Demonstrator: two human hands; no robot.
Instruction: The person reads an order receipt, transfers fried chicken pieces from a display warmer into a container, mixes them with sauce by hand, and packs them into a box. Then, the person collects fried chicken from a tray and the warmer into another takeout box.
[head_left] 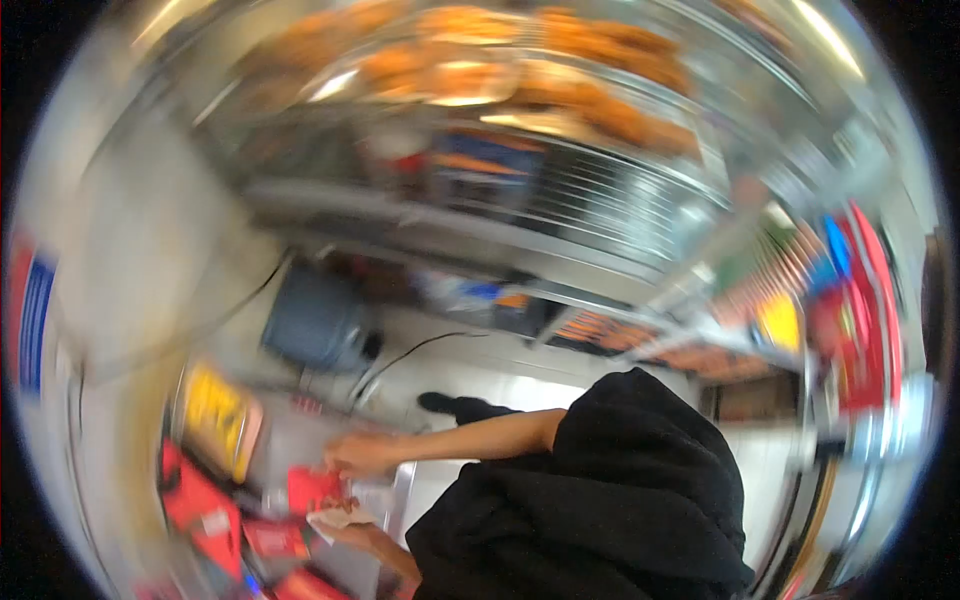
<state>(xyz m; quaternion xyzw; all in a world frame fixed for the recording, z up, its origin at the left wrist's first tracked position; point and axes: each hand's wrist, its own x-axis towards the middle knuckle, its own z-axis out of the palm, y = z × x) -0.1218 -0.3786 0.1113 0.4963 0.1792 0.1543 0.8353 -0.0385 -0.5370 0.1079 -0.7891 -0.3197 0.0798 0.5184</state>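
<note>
Motion blurs the head view. My right hand (362, 454) reaches over a steel counter (302, 440), at the edge of a red item (314, 489); its fingers are too smeared to make out a grip. Just below it, my left hand (358, 534) is closed on a whitish piece of paper or cloth (335, 518), also close to the red item. A clear, shiny thing (372, 497) lies between the hands and the counter's edge. Left of them is a yellow packet or box (215, 420), with red packs (205, 505) below it.
A glass display (640, 165) with trays of orange-brown food (600, 95) spans the top. A grey-blue bin (315, 315) stands beside the counter, near a black cable (420, 345) on the floor. Red and yellow goods (780, 320) are at the right.
</note>
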